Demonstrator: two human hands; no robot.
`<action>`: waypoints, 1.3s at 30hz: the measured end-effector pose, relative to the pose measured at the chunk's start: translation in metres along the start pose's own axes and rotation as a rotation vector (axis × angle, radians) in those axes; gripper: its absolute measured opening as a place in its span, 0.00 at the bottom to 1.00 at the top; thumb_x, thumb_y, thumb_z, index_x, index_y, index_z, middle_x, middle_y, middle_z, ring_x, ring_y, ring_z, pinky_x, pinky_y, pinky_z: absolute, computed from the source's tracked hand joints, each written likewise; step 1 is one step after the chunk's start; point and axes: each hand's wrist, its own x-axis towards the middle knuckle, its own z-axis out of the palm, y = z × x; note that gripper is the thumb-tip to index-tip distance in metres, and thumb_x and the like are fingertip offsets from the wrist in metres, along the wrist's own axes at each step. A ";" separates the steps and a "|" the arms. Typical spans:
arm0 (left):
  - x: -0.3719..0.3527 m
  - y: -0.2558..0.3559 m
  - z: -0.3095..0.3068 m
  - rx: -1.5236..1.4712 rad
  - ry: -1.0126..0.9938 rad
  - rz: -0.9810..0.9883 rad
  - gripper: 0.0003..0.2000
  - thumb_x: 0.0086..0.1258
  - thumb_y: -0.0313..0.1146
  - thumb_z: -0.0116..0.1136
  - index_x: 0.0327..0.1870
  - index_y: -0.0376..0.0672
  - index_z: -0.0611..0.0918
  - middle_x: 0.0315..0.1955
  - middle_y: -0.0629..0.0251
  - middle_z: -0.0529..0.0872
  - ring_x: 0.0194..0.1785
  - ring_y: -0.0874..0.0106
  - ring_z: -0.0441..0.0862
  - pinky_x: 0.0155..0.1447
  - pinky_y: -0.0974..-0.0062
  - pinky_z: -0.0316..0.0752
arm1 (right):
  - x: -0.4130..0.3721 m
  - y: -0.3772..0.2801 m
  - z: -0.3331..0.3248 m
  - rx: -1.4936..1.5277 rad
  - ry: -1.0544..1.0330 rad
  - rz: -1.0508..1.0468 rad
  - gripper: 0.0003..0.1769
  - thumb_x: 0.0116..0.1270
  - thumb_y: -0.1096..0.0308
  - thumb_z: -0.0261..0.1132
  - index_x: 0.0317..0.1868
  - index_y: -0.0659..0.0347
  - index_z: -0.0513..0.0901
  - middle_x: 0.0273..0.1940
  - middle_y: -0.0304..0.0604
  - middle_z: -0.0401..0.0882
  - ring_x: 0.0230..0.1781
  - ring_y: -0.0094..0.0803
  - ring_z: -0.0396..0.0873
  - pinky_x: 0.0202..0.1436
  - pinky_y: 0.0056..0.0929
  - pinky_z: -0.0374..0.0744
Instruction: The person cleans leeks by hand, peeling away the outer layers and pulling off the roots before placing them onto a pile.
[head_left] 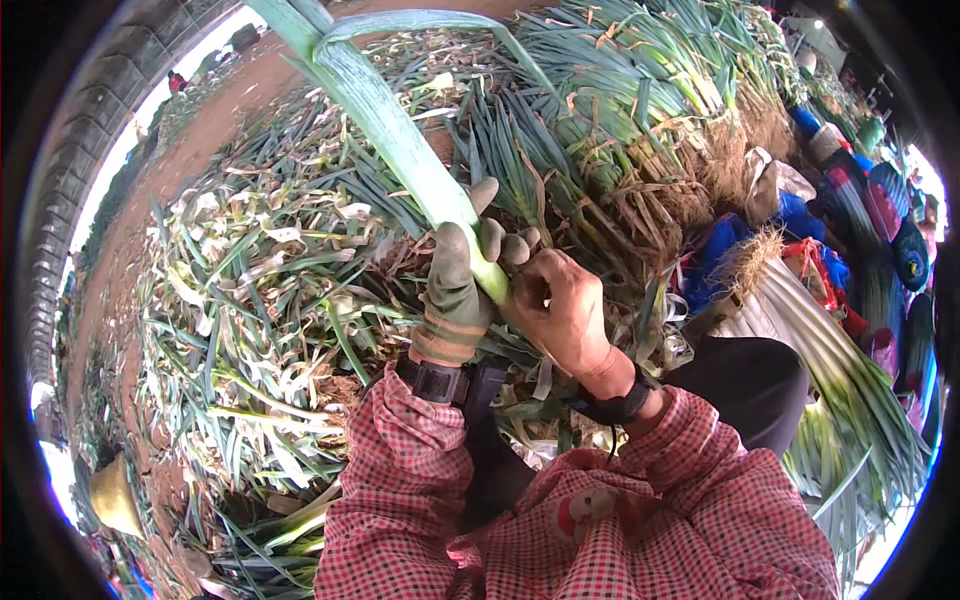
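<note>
My left hand (455, 280), in a grey-green glove with its fingers wrapped round, grips a thick leek (385, 125). The stalk slants up to the left, and one green leaf bends over to the right. Close beside the glove, my bare right hand (562, 308) pinches at the pale lower part of the same leek. What exactly lies between its fingertips is hidden, as is the leek's root end. Beneath both hands lie stripped leaves (290, 270) in a loose heap.
Untrimmed leeks (640, 110) with brown roots are piled at the upper right. Cleaned white-stemmed leeks (810, 310) lie in a bundle beside my right knee (745, 385). Blue and red bags (820, 255) sit behind it. At the lower left is a yellow object (117, 497).
</note>
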 end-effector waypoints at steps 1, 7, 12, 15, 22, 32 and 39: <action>-0.002 0.004 0.009 0.044 0.015 0.006 0.45 0.56 0.59 0.61 0.66 0.35 0.61 0.20 0.73 0.69 0.27 0.69 0.75 0.65 0.53 0.65 | 0.000 0.005 -0.001 -0.017 -0.018 0.126 0.05 0.51 0.77 0.64 0.25 0.65 0.75 0.24 0.44 0.75 0.21 0.33 0.72 0.28 0.28 0.72; 0.003 0.017 0.008 -0.031 -0.091 0.001 0.48 0.51 0.61 0.64 0.65 0.32 0.63 0.20 0.74 0.67 0.26 0.70 0.74 0.70 0.56 0.60 | -0.029 0.054 0.006 0.428 0.069 0.603 0.09 0.66 0.68 0.58 0.34 0.67 0.78 0.32 0.43 0.82 0.29 0.25 0.78 0.33 0.25 0.76; 0.005 0.018 0.008 -0.001 -0.074 -0.013 0.48 0.51 0.63 0.63 0.66 0.35 0.62 0.20 0.74 0.65 0.22 0.72 0.70 0.64 0.58 0.67 | -0.015 0.013 0.001 1.101 0.277 0.587 0.07 0.72 0.64 0.54 0.40 0.59 0.73 0.29 0.37 0.75 0.27 0.24 0.72 0.29 0.22 0.72; 0.006 0.030 -0.001 -0.093 -0.191 -0.025 0.47 0.52 0.67 0.59 0.67 0.40 0.63 0.20 0.76 0.66 0.18 0.76 0.66 0.42 0.67 0.74 | -0.023 0.029 -0.004 1.320 0.154 0.575 0.04 0.71 0.68 0.55 0.36 0.56 0.72 0.24 0.31 0.66 0.22 0.20 0.64 0.25 0.21 0.69; 0.001 0.031 0.001 -0.017 -0.008 0.068 0.46 0.52 0.67 0.58 0.68 0.45 0.63 0.19 0.77 0.64 0.18 0.80 0.63 0.31 0.75 0.65 | -0.084 0.136 -0.043 0.911 0.246 0.727 0.05 0.69 0.73 0.54 0.33 0.57 0.73 0.23 0.29 0.67 0.22 0.17 0.64 0.26 0.19 0.65; 0.009 0.014 -0.006 -0.042 0.438 0.170 0.15 0.70 0.41 0.54 0.50 0.41 0.70 0.38 0.66 0.74 0.43 0.67 0.77 0.61 0.58 0.70 | -0.036 0.107 -0.046 -0.377 -0.035 0.003 0.21 0.55 0.59 0.67 0.50 0.52 0.82 0.48 0.46 0.77 0.51 0.42 0.72 0.53 0.40 0.71; 0.010 -0.008 -0.005 0.112 0.385 0.160 0.17 0.69 0.27 0.53 0.57 0.43 0.67 0.45 0.62 0.76 0.50 0.62 0.79 0.55 0.61 0.76 | 0.028 0.036 0.005 -0.148 -0.057 -0.102 0.21 0.50 0.70 0.66 0.48 0.54 0.81 0.47 0.45 0.76 0.49 0.44 0.71 0.50 0.41 0.67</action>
